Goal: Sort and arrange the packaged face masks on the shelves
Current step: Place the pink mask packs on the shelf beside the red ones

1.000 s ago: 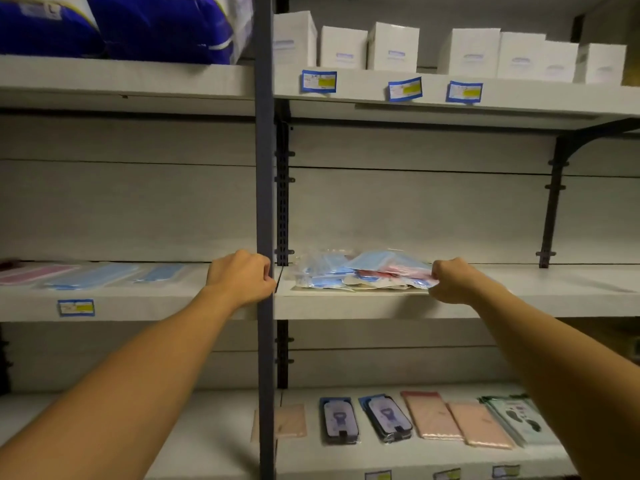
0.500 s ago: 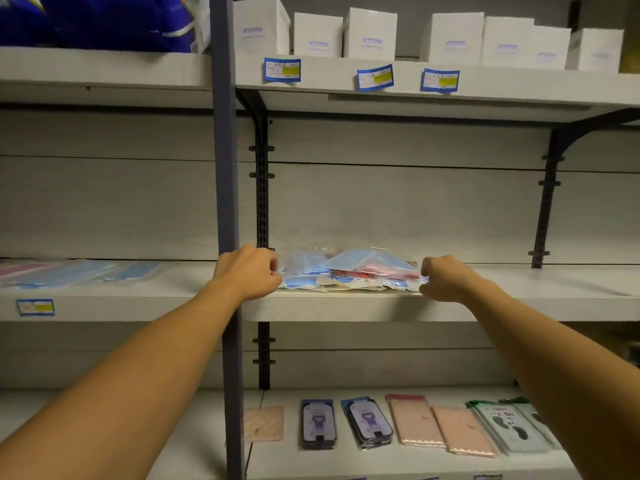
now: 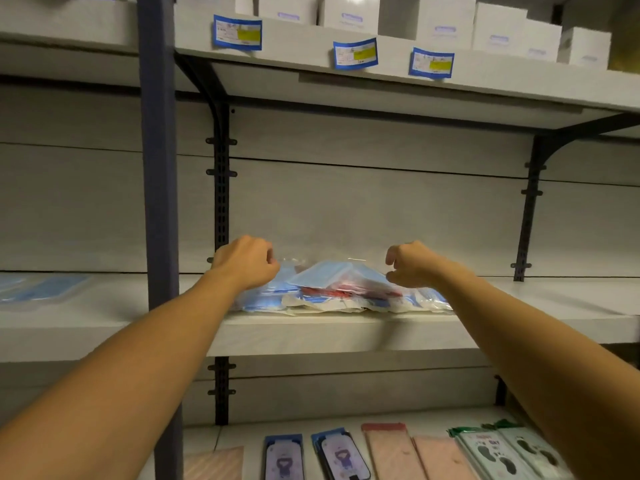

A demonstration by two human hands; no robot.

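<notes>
Both hands (image 3: pixel 244 263) (image 3: pixel 414 265) closer, top mask pack (image 3: pixel 332 273) crosswise (tilted).

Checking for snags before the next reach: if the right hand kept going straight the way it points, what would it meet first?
Probably the top blue mask pack on the pile: the right hand points left at it. Depth is unclear.

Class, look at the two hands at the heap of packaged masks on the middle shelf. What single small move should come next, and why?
Probably lift the top blue pack off the mask pile and set it aside. The left hand and right hand sit at either end of it with curled fingers, and the pile beneath is a loose mix of blue and red packs on the middle shelf, not yet sorted.
</notes>
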